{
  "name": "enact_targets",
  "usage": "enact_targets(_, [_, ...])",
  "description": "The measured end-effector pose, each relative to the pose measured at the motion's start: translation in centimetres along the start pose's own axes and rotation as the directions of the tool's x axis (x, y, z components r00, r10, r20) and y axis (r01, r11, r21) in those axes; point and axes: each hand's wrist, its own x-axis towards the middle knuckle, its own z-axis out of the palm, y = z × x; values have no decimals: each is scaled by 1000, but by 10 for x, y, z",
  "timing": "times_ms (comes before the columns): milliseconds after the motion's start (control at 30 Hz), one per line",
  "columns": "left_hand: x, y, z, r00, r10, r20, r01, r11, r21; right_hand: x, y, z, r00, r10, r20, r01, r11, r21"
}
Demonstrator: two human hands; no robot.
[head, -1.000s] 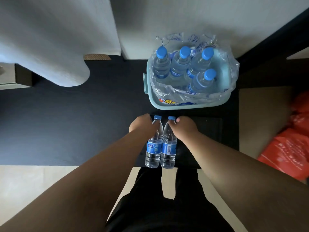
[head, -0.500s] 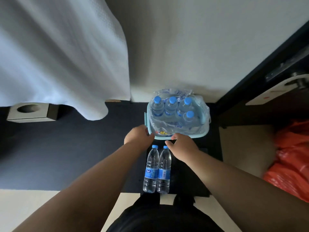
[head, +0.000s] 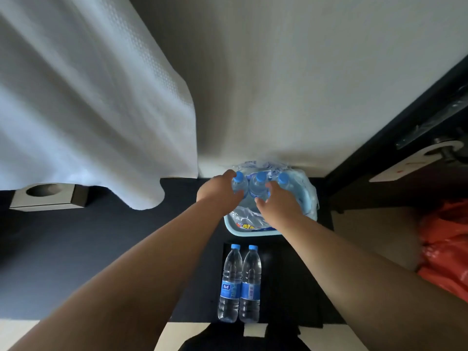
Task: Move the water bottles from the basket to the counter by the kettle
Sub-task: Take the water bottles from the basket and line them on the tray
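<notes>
A light blue basket (head: 249, 232) lined with clear plastic stands on the dark surface against the wall. Three blue-capped water bottles show in it. My left hand (head: 217, 192) curls round the leftmost bottle (head: 239, 183). My right hand (head: 277, 203) reaches into the basket, thumb and fingers around the middle bottle (head: 259, 184). The third bottle (head: 284, 179) stands free on the right. Anything under my right hand is hidden. Two more water bottles (head: 229, 282) (head: 250, 282) stand side by side nearer to me, untouched.
The two near bottles stand on a black tray (head: 281, 274). A white cloth (head: 88, 110) hangs at the left above a square tissue-box holder (head: 48, 197). An orange plastic bag (head: 445, 249) lies at the right, below a dark door with a hanging tag (head: 405, 165).
Both hands let go of the two bottles on the black tray and reached forward into the basket, where they now hold bottles. The view has tilted up toward the wall.
</notes>
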Motion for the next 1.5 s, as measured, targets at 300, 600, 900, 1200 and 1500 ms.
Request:
enact_targets(300, [43,-1,31,997,71,38,-73,995,70,48,-21,23,999,-5,-38,5,1000,9])
enact_targets(600, [29,-5,46,997,75,34,-76,997,27,36,-6,38,1000,21,-7,-22,999,-42])
enact_targets(900, [-9,4,16,997,55,-61,-65,983,-171,-1,-12,-7,978,-27,-209,62,984,167])
enact_targets(1200, [-60,55,-39,957,174,-230,-224,952,-209,-54,-18,-79,922,-120,-368,229,935,270])
enact_targets(1500, [-107,93,-63,936,136,-326,-243,917,-316,-93,5,-124,895,-195,-402,297,932,207])
